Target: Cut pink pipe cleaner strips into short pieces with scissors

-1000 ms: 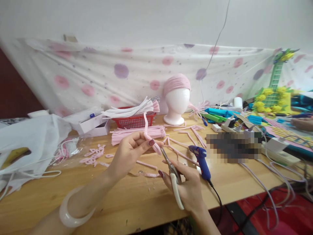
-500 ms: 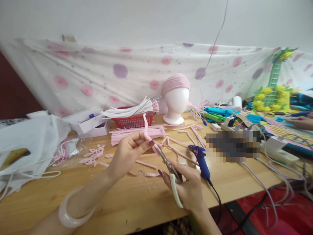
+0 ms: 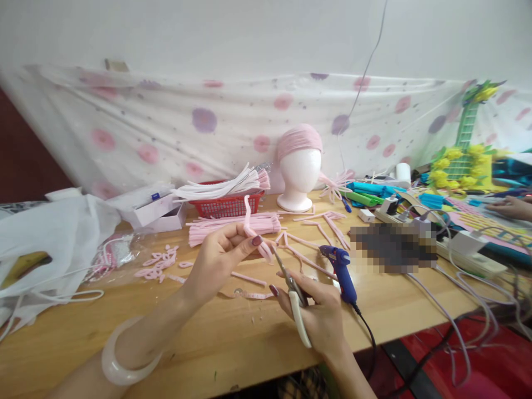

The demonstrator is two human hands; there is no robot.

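Note:
Between thumb and fingers, my left hand point(image 3: 226, 252) pinches a bent pink pipe cleaner point(image 3: 248, 213). One end of it points up and the lower part slants down past my thumb. My right hand point(image 3: 318, 310) is wrapped around a pair of scissors point(image 3: 298, 316) with white handles. Their metal blades point up and left, close beside the pipe cleaner's lower end. Beneath the hands lie a measuring tape point(image 3: 249, 296) and a short pink piece point(image 3: 248, 279). Behind my left hand rests a bundle of pink pipe cleaners point(image 3: 266, 223).
A blue glue gun point(image 3: 343, 271) lies right of my right hand, its cord running off the front edge. Beyond stand a red basket point(image 3: 224, 207) and a white foam head point(image 3: 300, 172). Pink loops point(image 3: 158, 265) lie left. Another person's hand point(image 3: 513, 208) is far right, past cables and power strips.
The scissor blades have drawn slightly right, off the lower part of the pipe cleaner. My left hand keeps its pinch almost in place. The other person's hand has shifted a little.

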